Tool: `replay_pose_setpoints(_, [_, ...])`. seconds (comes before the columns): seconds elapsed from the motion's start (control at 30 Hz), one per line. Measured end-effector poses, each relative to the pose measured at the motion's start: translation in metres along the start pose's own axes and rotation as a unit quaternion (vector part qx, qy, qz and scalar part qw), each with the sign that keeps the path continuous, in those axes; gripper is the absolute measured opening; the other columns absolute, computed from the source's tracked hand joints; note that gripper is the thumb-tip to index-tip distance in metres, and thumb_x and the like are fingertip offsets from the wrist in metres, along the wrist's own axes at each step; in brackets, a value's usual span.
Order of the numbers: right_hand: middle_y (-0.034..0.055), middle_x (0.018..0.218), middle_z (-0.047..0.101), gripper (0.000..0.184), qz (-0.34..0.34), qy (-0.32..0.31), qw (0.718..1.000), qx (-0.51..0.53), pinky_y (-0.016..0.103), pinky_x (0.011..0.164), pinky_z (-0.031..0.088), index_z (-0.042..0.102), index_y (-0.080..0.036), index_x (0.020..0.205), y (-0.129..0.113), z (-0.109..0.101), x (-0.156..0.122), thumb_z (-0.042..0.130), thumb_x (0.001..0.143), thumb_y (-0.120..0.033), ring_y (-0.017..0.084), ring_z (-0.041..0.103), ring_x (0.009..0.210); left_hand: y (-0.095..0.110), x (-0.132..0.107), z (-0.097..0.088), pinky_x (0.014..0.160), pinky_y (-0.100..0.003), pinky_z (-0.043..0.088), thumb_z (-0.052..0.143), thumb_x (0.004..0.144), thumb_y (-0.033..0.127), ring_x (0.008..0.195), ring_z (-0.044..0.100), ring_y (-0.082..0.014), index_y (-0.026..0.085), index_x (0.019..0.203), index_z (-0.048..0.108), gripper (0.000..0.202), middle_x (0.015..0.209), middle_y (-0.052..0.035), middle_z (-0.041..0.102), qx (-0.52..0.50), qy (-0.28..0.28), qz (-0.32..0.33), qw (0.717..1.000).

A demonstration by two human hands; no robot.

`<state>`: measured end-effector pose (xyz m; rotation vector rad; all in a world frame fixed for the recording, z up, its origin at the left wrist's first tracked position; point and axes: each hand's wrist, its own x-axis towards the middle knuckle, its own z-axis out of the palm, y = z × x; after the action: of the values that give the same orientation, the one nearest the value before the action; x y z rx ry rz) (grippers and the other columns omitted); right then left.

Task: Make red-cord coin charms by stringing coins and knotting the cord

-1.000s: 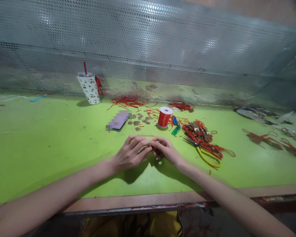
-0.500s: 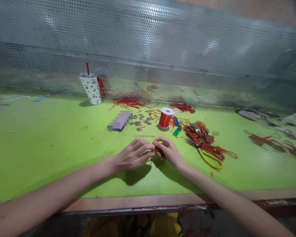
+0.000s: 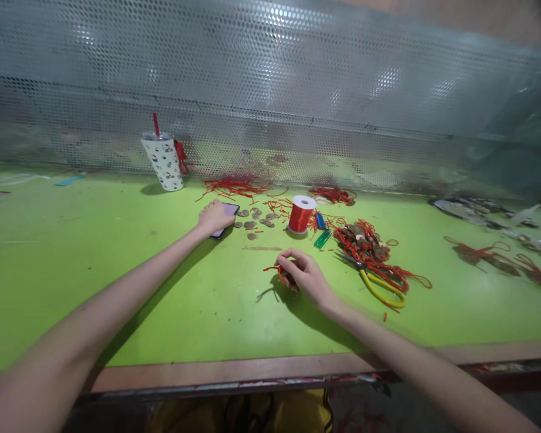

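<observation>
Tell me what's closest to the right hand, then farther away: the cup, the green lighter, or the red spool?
From the right hand:
1. Green lighter, just beyond it.
2. Red spool, farther back.
3. Cup, far back left.

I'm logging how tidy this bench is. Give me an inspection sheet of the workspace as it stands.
Surface: green table, faintly marked, with a wooden front edge.
Job's things: short red cord pinched in the right hand; phone under the left hand; loose coins beside the phone; red cord spool upright.
Clutter: cord scraps, yellow-handled scissors, pile of knotted coin charms, green lighter, cup with straw.
Hands: left rests on the phone, grip unclear; right closed on the cord.
Cables: nothing seen.
Surroundings: perforated metal screen behind the table.
</observation>
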<state>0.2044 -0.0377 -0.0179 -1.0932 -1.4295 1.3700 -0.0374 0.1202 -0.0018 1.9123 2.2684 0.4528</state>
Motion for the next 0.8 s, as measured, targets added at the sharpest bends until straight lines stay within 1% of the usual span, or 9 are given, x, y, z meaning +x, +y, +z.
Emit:
replay_pose_setpoints(0.1, [-0.0054, 0.049, 0.053, 0.039, -0.005, 0.0, 1.0, -0.003, 0.021, 0.04, 0.029, 0.056, -0.02, 0.08, 0.0, 0.0, 0.0, 0.066, 0.081, -0.058, 0.008, 0.041, 0.04, 0.002, 0.0, 0.003, 0.082, -0.038, 0.05, 0.068, 0.078, 0.039, 0.111, 0.068, -0.0406, 0.005, 0.131, 0.053, 0.065, 0.121, -0.0266, 0.069, 0.007, 0.007, -0.022, 1.0])
replay_pose_setpoints(0.23, [-0.005, 0.05, 0.053, 0.037, -0.01, -0.002, 1.0, -0.006, 0.022, 0.04, 0.029, 0.057, -0.021, 0.08, 0.002, 0.0, 0.0, 0.065, 0.083, -0.056, 0.009, 0.041, 0.04, 0.002, -0.002, 0.005, 0.077, -0.036, 0.05, 0.067, 0.079, 0.04, 0.109, 0.069, -0.0388, 0.008, 0.13, 0.054, 0.062, 0.121, -0.0255, 0.07, 0.009, 0.014, -0.022, 1.0])
replay_pose_setpoints(0.37, [-0.0044, 0.051, 0.054, 0.035, -0.012, -0.004, 1.0, -0.008, 0.021, 0.039, 0.03, 0.057, -0.021, 0.08, 0.003, 0.0, 0.0, 0.065, 0.084, -0.055, 0.009, 0.043, 0.042, -0.001, -0.007, 0.005, 0.075, -0.033, 0.049, 0.069, 0.078, 0.047, 0.106, 0.07, -0.0353, 0.013, 0.12, 0.061, 0.055, 0.117, -0.021, 0.072, 0.016, 0.015, -0.019, 1.0])
replay_pose_setpoints(0.53, [-0.0041, 0.052, 0.053, 0.034, -0.014, -0.012, 1.0, -0.016, 0.021, 0.039, 0.03, 0.057, -0.02, 0.079, 0.004, 0.0, 0.001, 0.064, 0.085, -0.053, 0.009, 0.044, 0.043, -0.003, -0.014, 0.004, 0.074, -0.033, 0.05, 0.074, 0.072, 0.06, 0.102, 0.071, -0.0356, 0.015, 0.106, 0.067, 0.057, 0.107, -0.0186, 0.074, 0.016, 0.011, -0.014, 1.0])
replay_pose_setpoints(0.7, [-0.0039, 0.053, 0.054, 0.033, -0.011, -0.013, 1.0, -0.019, 0.021, 0.04, 0.031, 0.058, -0.02, 0.08, 0.006, 0.0, 0.002, 0.063, 0.085, -0.052, 0.009, 0.045, 0.043, -0.004, -0.016, -0.002, 0.071, -0.032, 0.05, 0.074, 0.076, 0.054, 0.096, 0.072, -0.0344, 0.014, 0.096, 0.069, 0.045, 0.1, -0.018, 0.075, 0.003, -0.002, -0.003, 1.0])
replay_pose_setpoints(0.73, [-0.0037, 0.054, 0.054, 0.033, -0.013, -0.012, 1.0, -0.02, 0.021, 0.04, 0.032, 0.058, -0.02, 0.081, 0.006, 0.0, 0.002, 0.063, 0.085, -0.052, 0.01, 0.046, 0.043, -0.005, -0.017, -0.003, 0.071, -0.033, 0.05, 0.073, 0.077, 0.054, 0.095, 0.072, -0.0347, 0.013, 0.096, 0.069, 0.045, 0.099, -0.0188, 0.075, -0.001, -0.003, -0.002, 1.0])
replay_pose_setpoints(0.8, [-0.0032, 0.054, 0.055, 0.034, -0.016, -0.01, 1.0, -0.024, 0.021, 0.04, 0.032, 0.058, -0.02, 0.08, 0.006, 0.001, 0.001, 0.063, 0.086, -0.053, 0.01, 0.047, 0.044, -0.006, -0.021, -0.006, 0.073, -0.034, 0.05, 0.069, 0.082, 0.053, 0.097, 0.071, -0.036, 0.011, 0.103, 0.067, 0.047, 0.103, -0.0209, 0.074, -0.007, 0.002, -0.005, 1.0])
